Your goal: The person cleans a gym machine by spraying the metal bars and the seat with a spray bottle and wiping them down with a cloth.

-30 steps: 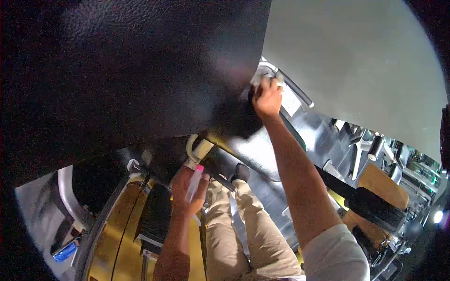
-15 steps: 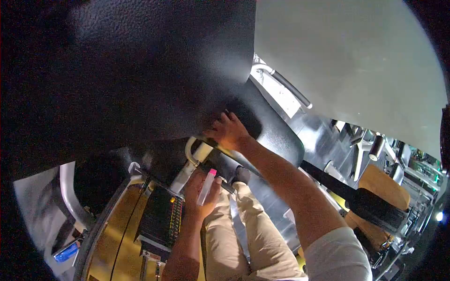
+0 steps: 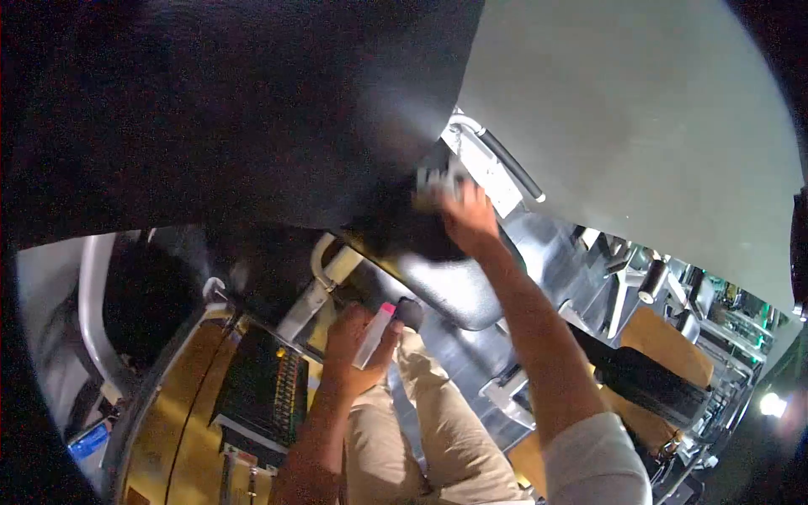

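My left hand, low in the centre, is wrapped round a clear bottle with a pink cap, held at a tilt. Farther up, my right hand reaches over a black padded seat, close to its upper end. Its fingers are bent and pressed on a blurred, dark and greyish thing that I cannot make out. A large black padded surface fills the upper left, above both hands.
White frame tubes stand at the left, near a weight stack and a yellowish panel. A black-gripped handle lies beyond my right hand. More gym machines with brown pads are at the right. My legs are below.
My right hand has moved up and to the right along the black padding. My left hand still holds the bottle. The view has shifted slightly, and more of the black seat shows.
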`<state>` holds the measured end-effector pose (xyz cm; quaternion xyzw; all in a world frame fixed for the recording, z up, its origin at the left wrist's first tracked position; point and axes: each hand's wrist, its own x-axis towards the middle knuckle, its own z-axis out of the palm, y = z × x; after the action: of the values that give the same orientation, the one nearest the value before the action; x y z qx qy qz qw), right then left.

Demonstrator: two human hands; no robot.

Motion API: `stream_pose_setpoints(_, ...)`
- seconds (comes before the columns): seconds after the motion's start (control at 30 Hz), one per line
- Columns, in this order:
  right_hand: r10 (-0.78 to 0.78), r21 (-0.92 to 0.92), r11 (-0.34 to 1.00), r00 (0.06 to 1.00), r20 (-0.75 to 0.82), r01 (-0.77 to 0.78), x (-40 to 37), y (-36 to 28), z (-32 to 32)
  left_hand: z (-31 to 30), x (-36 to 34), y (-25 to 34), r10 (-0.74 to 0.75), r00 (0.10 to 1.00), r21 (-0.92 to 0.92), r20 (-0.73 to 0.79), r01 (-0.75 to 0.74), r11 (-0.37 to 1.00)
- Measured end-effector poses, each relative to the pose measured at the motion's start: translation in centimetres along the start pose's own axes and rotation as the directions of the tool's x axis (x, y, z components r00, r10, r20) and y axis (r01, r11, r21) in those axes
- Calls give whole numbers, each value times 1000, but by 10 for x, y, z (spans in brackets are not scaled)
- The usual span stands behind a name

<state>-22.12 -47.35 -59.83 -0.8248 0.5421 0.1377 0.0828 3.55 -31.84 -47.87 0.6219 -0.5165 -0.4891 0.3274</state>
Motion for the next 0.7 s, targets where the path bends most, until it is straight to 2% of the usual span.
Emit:
stream_pose_setpoints(0.03,200,147,973,966,-162,-177,32,-14,-5,4,-1,-1,-35,999,-1,13,35,999)
stream_pose_setpoints(0.07,412,321,891,866,-283,-319,54,-31,-10,5,-2,-1,-71,997,5,30,70,998)
stream_pose_setpoints(0.13,487,283,863,836,-252,-418,62,-54,-15,5,-3,6,-61,998,-28,-12,61,998)
stream_pose_setpoints(0.17,354,180,933,891,-283,-313,46,-60,-7,4,-4,11,-84,996,-42,-11,84,996)
stream_pose_setpoints(0.2,191,134,974,979,-76,-180,23,-65,-3,3,-3,16,-97,995,-63,-17,95,993)
stream_pose_setpoints(0.23,15,115,993,990,137,-31,-7,-73,-6,2,-3,18,-90,996,-88,-12,88,992)
stream_pose_setpoints(0.27,-216,74,972,971,-102,224,-50,-72,46,2,-3,17,-83,997,-115,-9,81,990)
stream_pose_setpoints(0.3,-427,69,904,882,199,422,-88,-70,-3,2,-1,17,-75,997,-143,-11,72,987)
stream_pose_setpoints(0.33,-638,208,737,764,-99,643,-136,-36,52,1,1,19,-91,996,-110,-6,90,990)
stream_pose_setpoints(0.4,-711,254,682,704,9,686,-168,-5,58,4,7,21,-128,992,-44,10,128,991)
stream_pose_setpoints(0.47,-725,311,683,664,182,661,-124,15,-2,10,13,13,-46,997,-1,-54,46,999)
stream_pose_setpoints(0.5,-512,139,859,829,227,493,-116,29,2,15,14,9,-10,997,20,-77,12,1000)
stream_pose_setpoints(0.53,-260,-45,959,931,255,280,-109,43,5,17,15,9,-3,998,63,-59,6,998)
stream_pose_setpoints(0.57,-65,24,998,997,35,64,-91,52,17,16,18,13,7,999,103,-43,-3,995)
stream_pose_setpoints(0.6,135,182,978,973,-188,-101,-73,62,29,16,19,15,19,999,144,-28,-15,990)
stream_pose_setpoints(0.63,353,307,912,903,-246,-273,-49,58,31,20,18,9,-15,1000,74,-4,16,997)
stream_pose_setpoints(0.67,484,403,835,850,-210,-376,-31,65,49,21,18,9,-42,999,41,8,42,998)
stream_pose_setpoints(0.7,578,400,786,790,-205,-472,-13,59,56,21,17,9,-71,997,11,18,71,997)
